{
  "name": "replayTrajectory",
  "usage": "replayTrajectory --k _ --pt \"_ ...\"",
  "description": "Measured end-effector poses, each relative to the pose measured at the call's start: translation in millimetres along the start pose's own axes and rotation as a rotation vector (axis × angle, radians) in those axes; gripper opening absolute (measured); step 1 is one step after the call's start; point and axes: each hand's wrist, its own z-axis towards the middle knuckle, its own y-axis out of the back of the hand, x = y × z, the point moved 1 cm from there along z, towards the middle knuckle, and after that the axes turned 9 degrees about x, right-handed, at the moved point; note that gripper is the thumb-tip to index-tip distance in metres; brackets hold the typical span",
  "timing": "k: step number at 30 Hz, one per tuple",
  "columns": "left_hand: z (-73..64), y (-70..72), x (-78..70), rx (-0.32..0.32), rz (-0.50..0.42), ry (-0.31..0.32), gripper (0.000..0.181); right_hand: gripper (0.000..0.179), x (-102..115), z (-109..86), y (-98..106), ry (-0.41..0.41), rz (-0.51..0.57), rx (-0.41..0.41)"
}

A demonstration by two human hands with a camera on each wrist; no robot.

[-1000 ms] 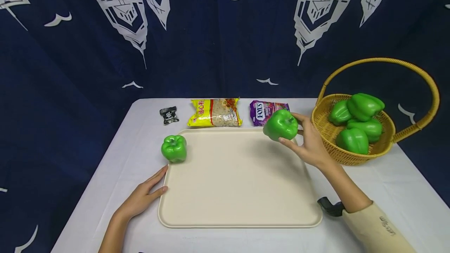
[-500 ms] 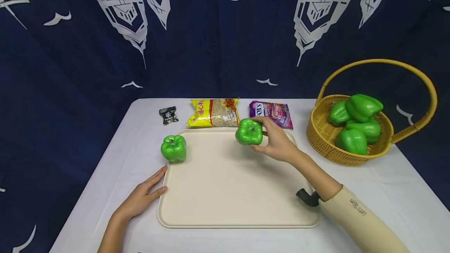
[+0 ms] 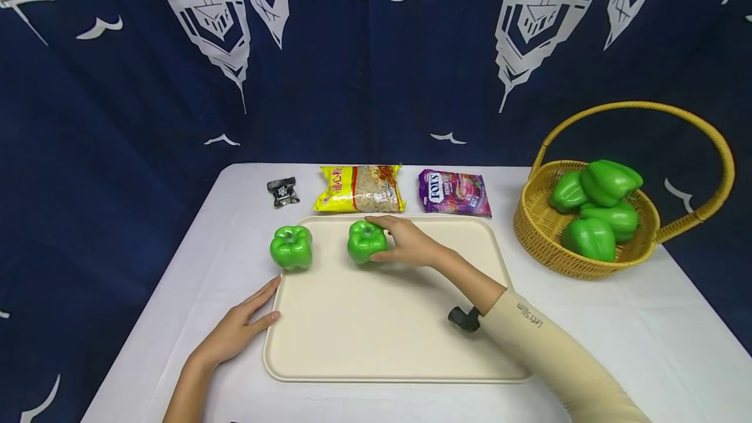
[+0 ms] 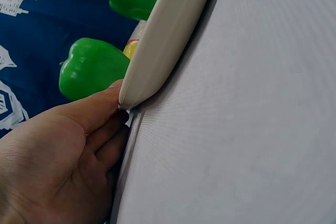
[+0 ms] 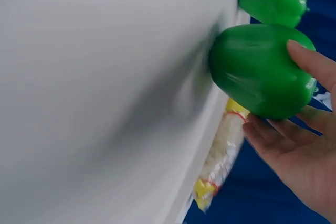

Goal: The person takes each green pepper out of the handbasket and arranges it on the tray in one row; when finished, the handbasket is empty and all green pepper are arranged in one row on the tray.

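Observation:
My right hand [image 3: 405, 243] grips a green bell pepper [image 3: 365, 241] over the back of the cream tray [image 3: 388, 325], thumb on one side and fingers on the other. In the right wrist view, that pepper [image 5: 262, 72] sits close to the tray surface, with its shadow beside it. A second bell pepper [image 3: 291, 248] stands at the tray's back left corner. At the left edge of the tray, my left hand [image 3: 237, 328] rests with fairly straight fingers. The left wrist view shows this hand [image 4: 68, 150] with its fingertips right at the tray's rim [image 4: 168, 30].
A wicker basket [image 3: 534, 240] with a tall handle holds several green peppers [image 3: 611, 181] at the right. Behind the tray lie a small black packet [image 3: 283, 192], a yellow food bag [image 3: 360, 189] and a purple candy bag [image 3: 455, 192]. A dark blue curtain [image 3: 364, 83] hangs behind.
My right hand has carried the bell pepper leftward from near the basket and lowered it toward the tray's back middle. The left hand has stayed at the tray's edge.

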Motion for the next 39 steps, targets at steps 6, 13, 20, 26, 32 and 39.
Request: replayTrajectory --k 6,13,20,26,32,39 --pt "-0.3 0.8 -1.9 0.0 0.008 -0.007 0.061 0.076 6.5 18.3 -13.8 0.017 0.023 -0.009" --pt "-0.6 1.1 -2.8 0.004 0.011 -0.001 0.061 0.076 15.5 33.5 -23.8 0.033 0.014 -0.007" --pt "-0.2 0.9 -2.0 0.0 0.006 -0.011 0.061 0.075 20.6 42.1 -29.1 0.096 0.029 -0.017" --pt "0.1 1.3 -0.8 -0.001 0.011 -0.016 0.061 0.075 22.4 44.3 -32.5 0.105 0.03 -0.027" --pt "0.2 1.7 -1.9 0.0 0.012 -0.014 0.061 0.076 22.7 44.2 -33.4 0.089 0.025 -0.03" --pt "0.2 1.6 -2.3 0.001 0.015 -0.011 0.061 0.078 22.1 42.6 -34.0 0.094 0.04 -0.043"
